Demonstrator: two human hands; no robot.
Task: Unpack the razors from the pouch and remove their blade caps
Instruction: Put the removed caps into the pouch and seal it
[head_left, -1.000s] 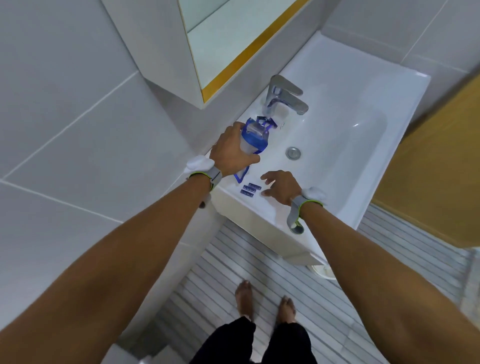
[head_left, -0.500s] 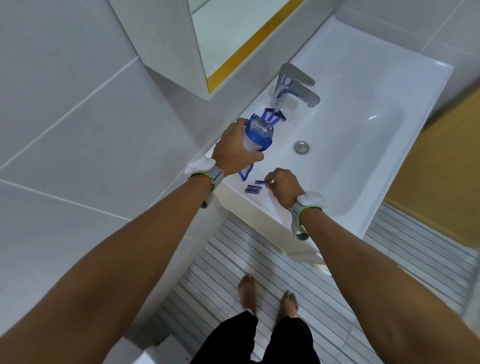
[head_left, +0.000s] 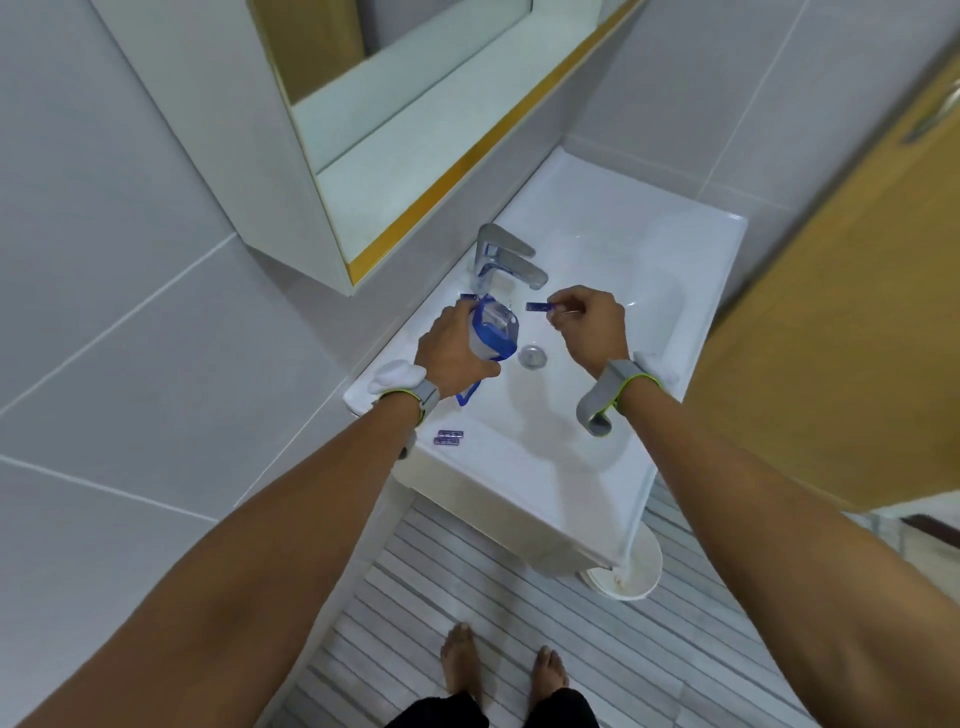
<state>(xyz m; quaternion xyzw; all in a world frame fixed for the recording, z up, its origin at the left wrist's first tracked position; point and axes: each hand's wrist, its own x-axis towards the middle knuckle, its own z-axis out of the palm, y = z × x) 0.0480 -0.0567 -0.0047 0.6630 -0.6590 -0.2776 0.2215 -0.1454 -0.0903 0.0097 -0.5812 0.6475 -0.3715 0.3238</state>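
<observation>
My left hand (head_left: 454, 353) grips the floppy pouch (head_left: 493, 332); right hand (head_left: 589, 325) pinches a light razor (head_left: 540, 307) (cap's tiny, slippery—hold by handle).

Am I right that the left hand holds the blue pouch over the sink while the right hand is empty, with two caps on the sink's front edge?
Not quite. In the head view the right hand is not empty: it pinches a small blue piece. The left hand does hold the blue pouch, and two caps lie on the sink edge.

pouch (head_left: 493, 332) above the sink (head_left: 571, 457) rim left of the drain (head_left: 533, 356), faucet (head_left: 506, 257) behind, two caps (head_left: 449, 438) nearer.
</observation>
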